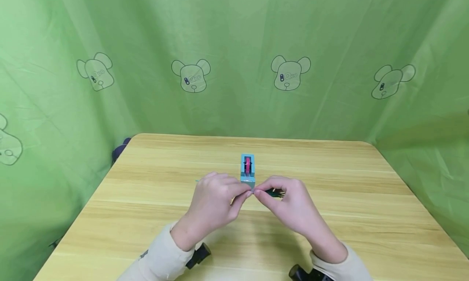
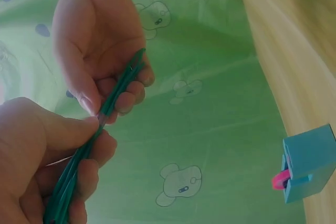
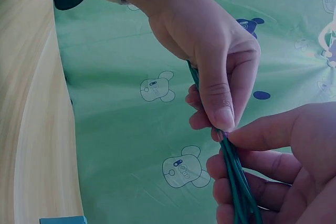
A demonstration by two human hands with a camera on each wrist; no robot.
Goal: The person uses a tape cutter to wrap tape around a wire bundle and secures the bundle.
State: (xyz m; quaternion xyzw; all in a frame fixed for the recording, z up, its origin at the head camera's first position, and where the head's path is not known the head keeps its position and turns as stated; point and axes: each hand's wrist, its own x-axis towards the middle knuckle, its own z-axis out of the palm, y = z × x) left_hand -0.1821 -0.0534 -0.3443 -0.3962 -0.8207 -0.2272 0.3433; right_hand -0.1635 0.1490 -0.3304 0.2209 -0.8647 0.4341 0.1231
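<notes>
A bundle of thin green strands (image 2: 119,88) runs through both hands, with a small pinkish band, perhaps tape, (image 2: 102,119) around its middle. My left hand (image 1: 214,201) pinches the bundle beside the band between thumb and forefinger, the other fingers curled beneath. From the other side my right hand (image 1: 291,205) pinches it at the band, fingertips almost meeting those of the left. In the right wrist view the strands (image 3: 239,187) lie across the right fingers. Just beyond the hands stands a blue tape dispenser (image 1: 247,178) with a pink roll (image 1: 248,165).
The wooden table (image 1: 329,171) spreads under the hands. A green curtain (image 1: 238,110) with bear-head outlines hangs behind and at both sides. Something dark purple (image 1: 119,151) shows past the table's far left edge. Black devices (image 1: 198,255) sit at both wrists.
</notes>
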